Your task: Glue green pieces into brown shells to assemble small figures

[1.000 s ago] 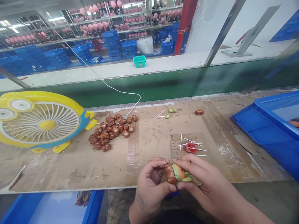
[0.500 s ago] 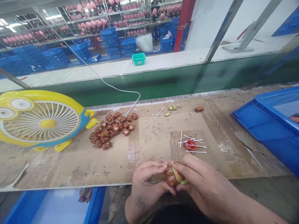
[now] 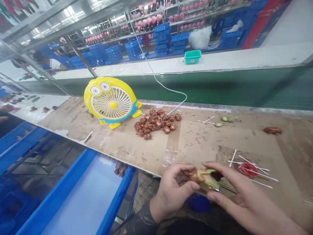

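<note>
From the look of it, one piece is well advanced: the small green-and-orange figure (image 3: 207, 179), lying tilted between the hands over the near edge of the counter (image 3: 117, 143), has a brown part at its nine o'clock end, though whether that is firmly seated cannot be told. The left hand (image 3: 177, 186) has its fingers curled tight on that brown end; the right hand (image 3: 241, 187) has its fingers and thumb well parted around the other end, contact unclear. Much seems left: a heap of loose brown pieces (image 3: 157, 124) lies at ten o'clock from the figure, green pieces (image 3: 226, 119) at one, a lone brown piece (image 3: 272, 130) at two. A few dark figures (image 3: 121, 169) sit in the blue crate (image 3: 60, 192) at nine. Against half a second ago, the view has swung left, the right fingers have spread from a close pinch, and more of the green body shows.
</note>
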{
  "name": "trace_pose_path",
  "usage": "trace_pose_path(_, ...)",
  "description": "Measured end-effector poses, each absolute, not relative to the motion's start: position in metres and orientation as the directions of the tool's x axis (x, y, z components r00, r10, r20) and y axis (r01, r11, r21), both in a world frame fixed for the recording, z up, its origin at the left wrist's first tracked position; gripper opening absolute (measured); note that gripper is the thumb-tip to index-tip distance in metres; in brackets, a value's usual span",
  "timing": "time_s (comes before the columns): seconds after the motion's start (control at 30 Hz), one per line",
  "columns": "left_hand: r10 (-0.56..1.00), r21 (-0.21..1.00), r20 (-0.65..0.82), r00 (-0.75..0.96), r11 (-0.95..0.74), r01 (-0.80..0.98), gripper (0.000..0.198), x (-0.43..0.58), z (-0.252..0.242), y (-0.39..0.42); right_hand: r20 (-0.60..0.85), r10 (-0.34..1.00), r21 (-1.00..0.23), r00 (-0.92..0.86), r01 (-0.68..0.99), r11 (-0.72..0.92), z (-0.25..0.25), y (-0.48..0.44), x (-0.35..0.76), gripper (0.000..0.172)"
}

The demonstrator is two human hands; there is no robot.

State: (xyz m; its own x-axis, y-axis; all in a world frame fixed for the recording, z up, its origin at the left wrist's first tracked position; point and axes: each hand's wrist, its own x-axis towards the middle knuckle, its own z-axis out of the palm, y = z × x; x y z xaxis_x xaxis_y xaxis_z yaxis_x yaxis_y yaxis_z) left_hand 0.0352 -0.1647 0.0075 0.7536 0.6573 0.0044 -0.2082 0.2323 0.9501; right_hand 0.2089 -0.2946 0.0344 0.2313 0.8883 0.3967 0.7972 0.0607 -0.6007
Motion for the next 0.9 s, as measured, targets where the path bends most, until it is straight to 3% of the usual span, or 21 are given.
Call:
trace_pose_path(0.1, 0.629, 0.910, -0.121, 0.768, 0.380, -0.167, 0.049, 0.025, 0.007, -0.167, 0.346, 0.917, -0.604, 0.198, 0.795, 0.055, 0.040, -0.294, 0.200, 0.049)
trace_pose_path(0.23, 0.589, 0.938, -0.144, 0.795, 0.337, -0.079, 0.056, 0.017, 0.009, -0.169, 0.238, 0.957, -0.675, 0.165, 0.737, 0.041, 0.050, -0.287, 0.191, 0.028)
trace_pose_path(0.57, 0.565, 0.928, -0.191, 0.803, 0.370, -0.039, 0.067, 0.005, 0.011, -0.183, 0.217, 0.942, -0.781, 0.256, 0.624, 0.010, 0.059, -0.292, 0.173, 0.026)
trace_pose_path(0.7, 0.599, 0.919, -0.204, 0.775, 0.389, -0.058, 0.065, -0.005, 0.016, -0.192, 0.241, 0.943, -0.781, 0.230, 0.623, 0.047, 0.052, -0.298, 0.165, 0.025)
trace_pose_path(0.83, 0.585, 0.877, -0.227, 0.779, 0.471, -0.097, 0.071, -0.023, 0.022, -0.201, 0.328, 0.936, -0.748, 0.125, 0.639, 0.177, 0.036, -0.301, 0.150, 0.026)
trace_pose_path(0.9, 0.560, 0.867, -0.250, 0.790, 0.493, -0.076, 0.064, -0.037, 0.023, -0.203, 0.381, 0.920, -0.721, 0.087, 0.651, 0.237, 0.023, -0.308, 0.148, 0.031)
